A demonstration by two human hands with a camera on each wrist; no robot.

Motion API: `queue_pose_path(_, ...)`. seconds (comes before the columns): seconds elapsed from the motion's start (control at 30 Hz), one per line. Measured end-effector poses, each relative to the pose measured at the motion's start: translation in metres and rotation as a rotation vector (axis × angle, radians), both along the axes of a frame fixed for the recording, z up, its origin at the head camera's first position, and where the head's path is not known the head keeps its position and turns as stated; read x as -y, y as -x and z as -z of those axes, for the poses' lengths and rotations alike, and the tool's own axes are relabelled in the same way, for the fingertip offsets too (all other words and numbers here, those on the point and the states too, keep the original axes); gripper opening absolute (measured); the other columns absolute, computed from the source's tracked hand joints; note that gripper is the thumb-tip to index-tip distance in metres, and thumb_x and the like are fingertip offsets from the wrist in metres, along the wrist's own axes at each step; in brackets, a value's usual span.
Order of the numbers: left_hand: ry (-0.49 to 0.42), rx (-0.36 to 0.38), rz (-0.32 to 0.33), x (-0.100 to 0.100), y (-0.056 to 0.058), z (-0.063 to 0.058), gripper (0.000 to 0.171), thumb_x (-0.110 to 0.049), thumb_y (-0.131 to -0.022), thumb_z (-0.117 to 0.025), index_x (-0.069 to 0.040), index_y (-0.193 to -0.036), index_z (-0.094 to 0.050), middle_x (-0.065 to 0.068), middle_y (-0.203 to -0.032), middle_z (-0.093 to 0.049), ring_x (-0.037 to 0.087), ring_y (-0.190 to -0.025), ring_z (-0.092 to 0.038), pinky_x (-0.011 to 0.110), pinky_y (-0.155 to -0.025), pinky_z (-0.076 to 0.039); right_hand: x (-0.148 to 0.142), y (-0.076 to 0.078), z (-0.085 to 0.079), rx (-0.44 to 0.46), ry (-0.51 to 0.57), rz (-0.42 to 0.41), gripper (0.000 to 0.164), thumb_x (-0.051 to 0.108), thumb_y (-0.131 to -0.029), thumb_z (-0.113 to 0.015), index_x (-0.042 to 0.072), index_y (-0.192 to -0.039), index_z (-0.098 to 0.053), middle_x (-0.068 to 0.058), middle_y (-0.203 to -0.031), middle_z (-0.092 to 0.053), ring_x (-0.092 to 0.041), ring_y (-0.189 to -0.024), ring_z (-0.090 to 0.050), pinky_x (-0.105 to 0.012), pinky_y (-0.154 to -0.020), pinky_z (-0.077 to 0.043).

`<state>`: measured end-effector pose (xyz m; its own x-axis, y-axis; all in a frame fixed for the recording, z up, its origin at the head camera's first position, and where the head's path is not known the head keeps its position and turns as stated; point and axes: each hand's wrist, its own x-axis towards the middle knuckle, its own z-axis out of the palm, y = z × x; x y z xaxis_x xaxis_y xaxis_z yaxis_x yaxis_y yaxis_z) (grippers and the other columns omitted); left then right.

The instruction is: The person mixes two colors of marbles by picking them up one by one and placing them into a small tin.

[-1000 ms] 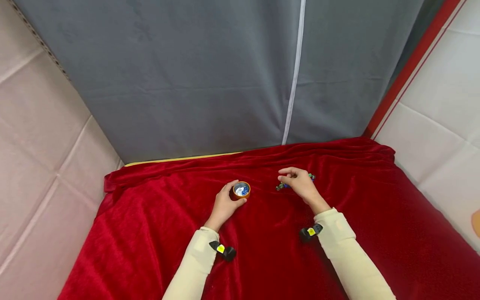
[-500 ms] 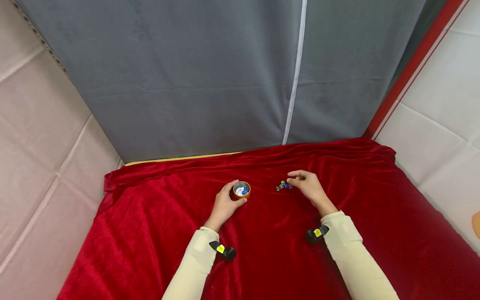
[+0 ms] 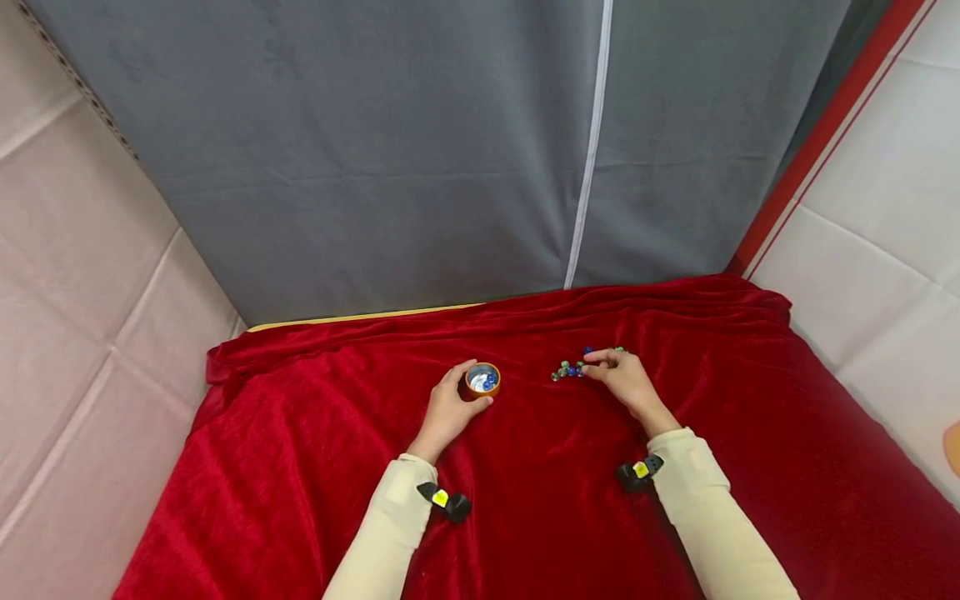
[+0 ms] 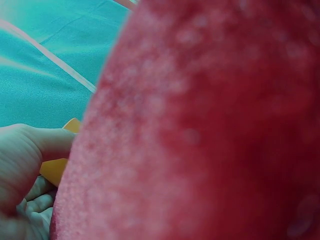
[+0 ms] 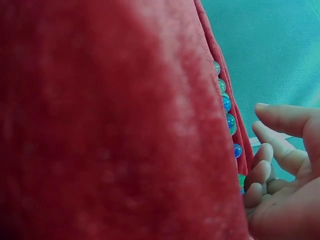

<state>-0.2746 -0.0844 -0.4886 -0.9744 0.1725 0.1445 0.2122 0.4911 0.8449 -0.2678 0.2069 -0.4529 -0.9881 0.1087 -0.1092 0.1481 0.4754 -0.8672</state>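
My left hand (image 3: 446, 408) grips a small orange cup (image 3: 468, 388) with its thumb and fingers around the side. Inside the cup's silvery interior lie a few blue marbles (image 3: 489, 382). The left wrist view shows part of the orange cup (image 4: 54, 171) beside the thumb. My right hand (image 3: 627, 385) hovers over green and blue marbles (image 3: 564, 367) on the red cloth, some hidden behind it. In the right wrist view, the thumb and index finger of the right hand (image 5: 295, 165) stand apart with nothing visible between them, near a row of marbles (image 5: 230, 122).
A wrinkled red velvet cloth (image 3: 525, 500) covers the table. A grey curtain (image 3: 375, 167) rises behind it, with pale padded walls (image 3: 97, 292) at the sides. Blurred cloth fills much of both wrist views.
My right hand has shifted right from above the marbles, then settled slightly lower, uncovering more of the left cluster. The left hand and cup stay in place.
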Motion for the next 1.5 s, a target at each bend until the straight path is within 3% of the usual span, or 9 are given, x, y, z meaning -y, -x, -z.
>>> queue_pose_path(0.23, -0.018, 0.057, 0.003, 0.001, 0.001, 0.0, 0.065, -0.011, -0.077, -0.078, -0.009, -0.137, -0.052, 0.015, -0.137, -0.054, 0.033, -0.125, -0.052, 0.049, -0.107, -0.041, -0.001, -0.001, 0.004, 0.016, 0.002, -0.01, 0.033, 0.014, -0.089, -0.066, -0.005, -0.116, -0.065, 0.003, -0.075, -0.056, -0.012, -0.073, -0.045, -0.021, -0.063, -0.039)
queue_pose_path(0.8, -0.02, 0.039, 0.005, 0.0, 0.003, -0.003, 0.065, -0.01, -0.077, -0.079, -0.008, -0.136, -0.052, 0.016, -0.136, -0.055, 0.033, -0.125, -0.052, 0.048, -0.107, -0.042, -0.001, 0.002, 0.007, 0.037, -0.135, -0.006, 0.031, 0.017, -0.088, -0.068, -0.002, -0.112, -0.068, -0.007, -0.085, -0.066, -0.015, -0.075, -0.05, -0.025, -0.067, -0.041)
queue_pose_path(1.07, -0.016, 0.045, 0.007, 0.0, 0.002, -0.002, 0.065, -0.011, -0.078, -0.079, -0.008, -0.137, -0.052, 0.016, -0.136, -0.055, 0.033, -0.124, -0.052, 0.048, -0.107, -0.042, 0.002, 0.002, 0.009, 0.023, -0.202, -0.01, 0.031, 0.019, -0.086, -0.069, -0.002, -0.109, -0.069, 0.003, -0.065, -0.052, -0.014, -0.066, -0.046, -0.027, -0.064, -0.038)
queue_pose_path(1.5, -0.012, 0.03, 0.008, 0.001, 0.002, -0.001, 0.065, -0.012, -0.077, -0.079, -0.008, -0.136, -0.052, 0.016, -0.136, -0.055, 0.033, -0.124, -0.052, 0.048, -0.107, -0.042, 0.004, 0.005, 0.014, 0.0, -0.248, 0.004, 0.029, 0.02, -0.085, -0.07, -0.001, -0.105, -0.07, 0.003, -0.063, -0.049, -0.013, -0.064, -0.045, -0.026, -0.063, -0.037)
